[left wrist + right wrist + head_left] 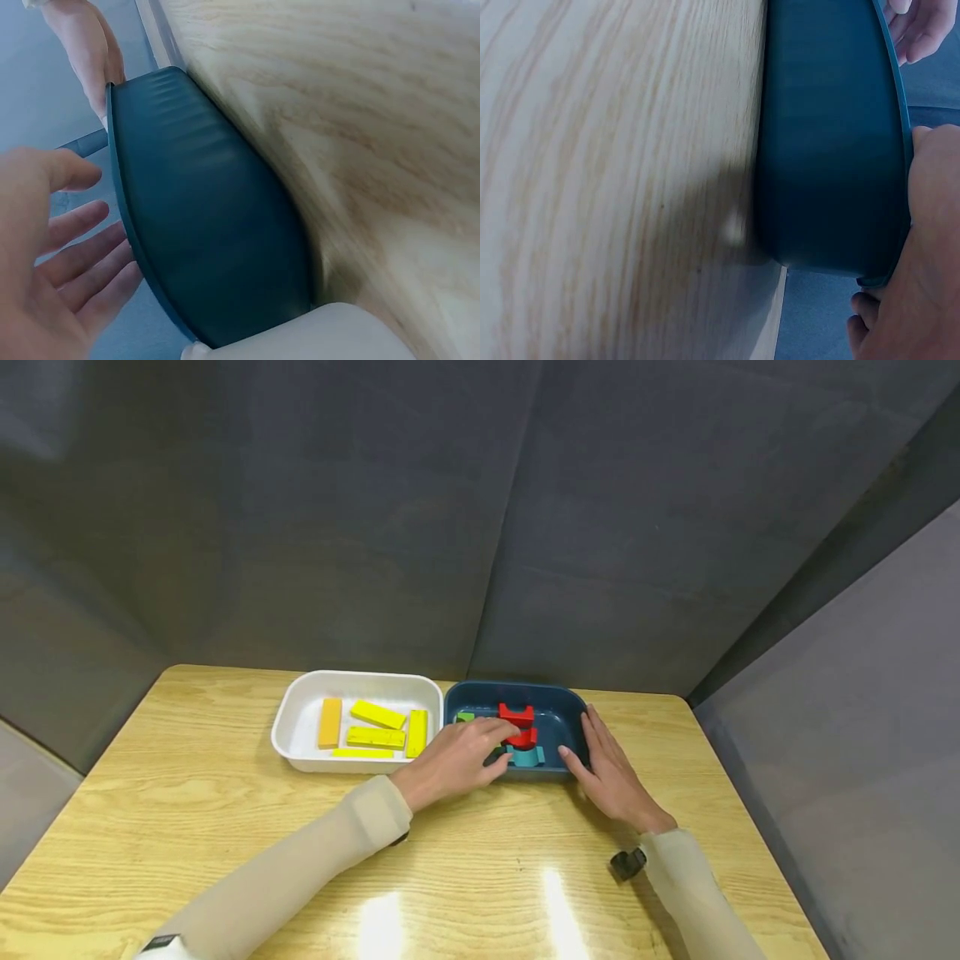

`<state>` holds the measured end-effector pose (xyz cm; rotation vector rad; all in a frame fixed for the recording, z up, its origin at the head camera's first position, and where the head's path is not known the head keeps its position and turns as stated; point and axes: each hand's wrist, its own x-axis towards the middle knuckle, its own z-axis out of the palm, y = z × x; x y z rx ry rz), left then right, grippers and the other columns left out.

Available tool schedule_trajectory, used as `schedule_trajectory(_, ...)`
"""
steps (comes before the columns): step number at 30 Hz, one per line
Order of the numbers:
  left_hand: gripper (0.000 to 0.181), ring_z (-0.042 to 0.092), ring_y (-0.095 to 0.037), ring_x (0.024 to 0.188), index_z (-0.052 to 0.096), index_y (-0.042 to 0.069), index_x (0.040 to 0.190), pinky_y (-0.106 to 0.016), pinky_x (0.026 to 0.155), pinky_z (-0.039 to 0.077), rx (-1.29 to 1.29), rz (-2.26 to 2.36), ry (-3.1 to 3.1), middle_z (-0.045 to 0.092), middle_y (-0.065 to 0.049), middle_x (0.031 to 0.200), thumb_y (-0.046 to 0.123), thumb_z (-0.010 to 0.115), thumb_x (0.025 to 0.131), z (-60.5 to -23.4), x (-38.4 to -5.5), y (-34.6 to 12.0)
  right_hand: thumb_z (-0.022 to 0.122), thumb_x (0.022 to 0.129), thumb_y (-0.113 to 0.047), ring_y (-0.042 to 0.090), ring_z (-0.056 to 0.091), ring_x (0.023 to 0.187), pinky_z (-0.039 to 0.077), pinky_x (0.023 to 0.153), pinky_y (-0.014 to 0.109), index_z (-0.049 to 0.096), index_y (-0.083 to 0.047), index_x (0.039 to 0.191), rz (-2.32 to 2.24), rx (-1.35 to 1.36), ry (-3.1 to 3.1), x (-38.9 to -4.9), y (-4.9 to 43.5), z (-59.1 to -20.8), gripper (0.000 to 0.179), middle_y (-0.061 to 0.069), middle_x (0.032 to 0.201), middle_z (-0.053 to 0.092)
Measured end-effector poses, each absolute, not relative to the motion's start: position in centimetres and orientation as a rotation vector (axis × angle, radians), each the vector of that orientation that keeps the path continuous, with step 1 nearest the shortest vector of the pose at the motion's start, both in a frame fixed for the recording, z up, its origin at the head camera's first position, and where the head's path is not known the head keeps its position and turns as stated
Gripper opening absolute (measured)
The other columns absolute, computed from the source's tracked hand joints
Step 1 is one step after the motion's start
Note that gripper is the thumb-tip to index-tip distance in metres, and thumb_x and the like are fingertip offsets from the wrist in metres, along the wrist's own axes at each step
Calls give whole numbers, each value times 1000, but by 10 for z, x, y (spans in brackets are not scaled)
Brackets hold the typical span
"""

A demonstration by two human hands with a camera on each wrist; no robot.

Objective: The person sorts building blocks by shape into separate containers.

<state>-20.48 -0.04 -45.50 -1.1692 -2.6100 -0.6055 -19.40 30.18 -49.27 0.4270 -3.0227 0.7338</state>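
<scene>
A dark blue plastic tray stands near the back of the table. My left hand is above its left half, fingers loosely bent and apart. Under and beside those fingers lie two red notched blocks, a teal arch block and a green block, partly hidden by the hand. In the left wrist view, nothing shows between the left fingers. My right hand grips the tray's right end, thumb over the inside and fingers along the outside. The right wrist view shows that hand against the rim.
A white tray stands against the blue tray's left side. It holds an orange block and several yellow blocks. Wooden tabletop extends in front of both trays. Dark grey cloth hangs behind the table's far edge.
</scene>
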Motion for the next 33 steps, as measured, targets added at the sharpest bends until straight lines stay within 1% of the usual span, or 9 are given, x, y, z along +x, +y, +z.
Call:
schedule_trajectory(3, 43, 71, -23, 123, 69, 12, 143, -35, 95, 63, -1179, -606, -2591, 69, -7, 143, 26, 74, 102, -454, -202, -3, 44, 112, -55, 40, 6, 166, 13, 129, 68, 10, -2, 172, 732, 425, -3026, -194, 302, -493, 87, 10, 181, -3)
schedule_trajectory(6, 42, 71, -23, 124, 70, 11, 141, -35, 97, 63, -1181, -613, -2574, 70, -7, 142, 26, 75, 102, -453, -199, -6, 45, 112, -55, 41, 6, 165, 14, 129, 68, 11, -1, 172, 737, 426, -3022, -194, 302, -493, 87, 12, 181, -2)
schedule_trajectory(15, 42, 71, -24, 123, 70, 10, 140, -39, 104, 60, -1177, -650, -2534, 72, -6, 140, 25, 76, 101, -451, -184, -21, 46, 113, -53, 43, 8, 165, 14, 129, 68, 13, 1, 171, 742, 452, -3019, -192, 302, -491, 85, 13, 181, -1)
schedule_trajectory(21, 41, 71, -21, 122, 70, 13, 139, -35, 103, 60, -1187, -646, -2488, 73, -4, 137, 25, 77, 100, -451, -173, -33, 45, 113, -53, 41, 6, 165, 13, 129, 68, 11, -1, 172, 745, 451, -3018, -195, 303, -490, 85, 11, 181, -3)
schedule_trajectory(33, 40, 72, -21, 123, 73, 11, 135, -37, 104, 59, -1152, -656, -2448, 74, -5, 136, 23, 79, 97, -458, -145, -60, 45, 112, -54, 41, 6, 165, 12, 130, 67, 11, -2, 172, 747, 450, -3013, -195, 303, -491, 86, 13, 181, -2)
